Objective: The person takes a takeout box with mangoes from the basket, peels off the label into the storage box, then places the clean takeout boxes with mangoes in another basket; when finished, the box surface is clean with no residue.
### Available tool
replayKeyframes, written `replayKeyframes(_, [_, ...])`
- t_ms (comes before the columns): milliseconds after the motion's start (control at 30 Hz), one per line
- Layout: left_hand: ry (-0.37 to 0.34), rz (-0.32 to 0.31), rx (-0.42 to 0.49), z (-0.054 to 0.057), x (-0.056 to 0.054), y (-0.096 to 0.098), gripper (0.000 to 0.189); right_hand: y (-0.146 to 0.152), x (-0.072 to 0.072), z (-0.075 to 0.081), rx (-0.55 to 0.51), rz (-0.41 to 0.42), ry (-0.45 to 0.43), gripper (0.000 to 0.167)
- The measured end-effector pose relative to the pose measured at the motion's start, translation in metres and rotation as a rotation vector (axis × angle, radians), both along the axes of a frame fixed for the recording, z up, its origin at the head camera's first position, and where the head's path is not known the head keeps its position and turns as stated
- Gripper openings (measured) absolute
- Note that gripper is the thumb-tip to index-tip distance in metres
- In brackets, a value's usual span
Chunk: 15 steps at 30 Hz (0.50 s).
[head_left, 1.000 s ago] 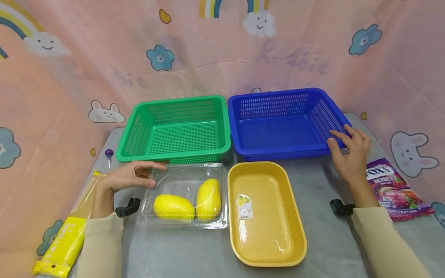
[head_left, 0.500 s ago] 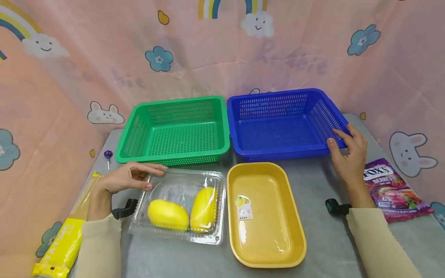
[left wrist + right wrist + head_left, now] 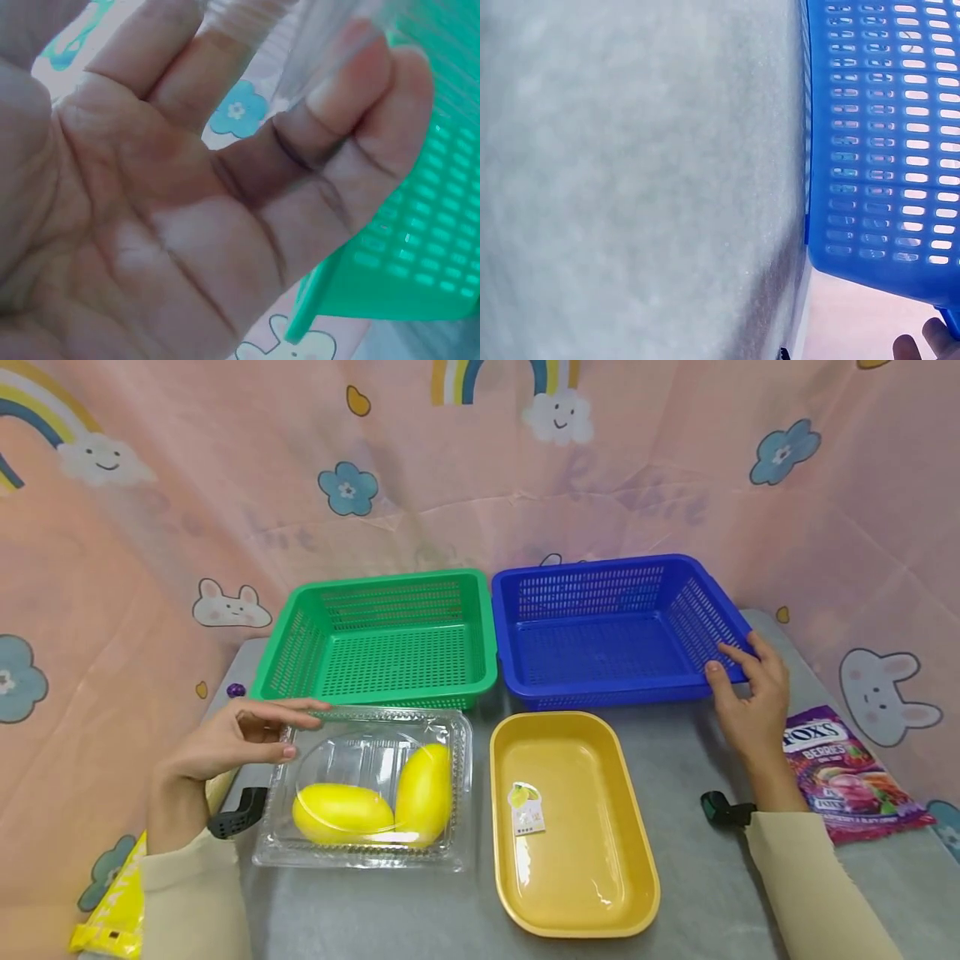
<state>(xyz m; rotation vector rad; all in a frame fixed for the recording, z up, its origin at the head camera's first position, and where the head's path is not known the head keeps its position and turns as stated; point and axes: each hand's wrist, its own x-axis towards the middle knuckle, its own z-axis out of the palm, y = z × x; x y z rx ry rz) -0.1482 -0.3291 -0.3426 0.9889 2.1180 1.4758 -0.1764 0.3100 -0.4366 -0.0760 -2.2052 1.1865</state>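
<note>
My left hand [image 3: 217, 743] pinches the upper left corner of a clear plastic clamshell box [image 3: 352, 856]. Inside it lie two smooth yellow oval fruits: one [image 3: 341, 812] on its side, the other [image 3: 423, 793] pointing away from me. In the left wrist view, the curled fingers [image 3: 352, 112] meet the see-through plastic, with the green basket [image 3: 405, 285] behind. My right hand [image 3: 753, 718] rests loosely at the front right corner of the blue basket [image 3: 615, 685]. Only its fingertips [image 3: 907, 349] appear at the edge of the right wrist view, beside the blue rim.
A yellow tray [image 3: 577, 860] with a fruit sticker [image 3: 527, 810] stands right of the box. Behind is the green basket [image 3: 375, 697]. At far right lies a purple Fox's candy bag [image 3: 847, 772]; at left, a yellow packet [image 3: 116, 902] and a purple lollipop [image 3: 236, 690].
My left hand has moved left with the clear box, which tilted on the way and now sits farther from the yellow tray. The right hand stays at the blue basket's corner.
</note>
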Motion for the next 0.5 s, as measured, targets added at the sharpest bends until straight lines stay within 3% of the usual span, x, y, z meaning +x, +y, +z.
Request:
replayKeyframes(267, [0.019,0.048,0.044,0.011,-0.002,0.007,0.044,0.0,0.0,0.001,-0.011,-0.003,-0.011,0.038])
replayKeyframes(500, [0.039,0.084,0.14,0.028,-0.012,0.035,0.041,0.0,0.0,0.0,-0.012,-0.008,-0.002,0.036])
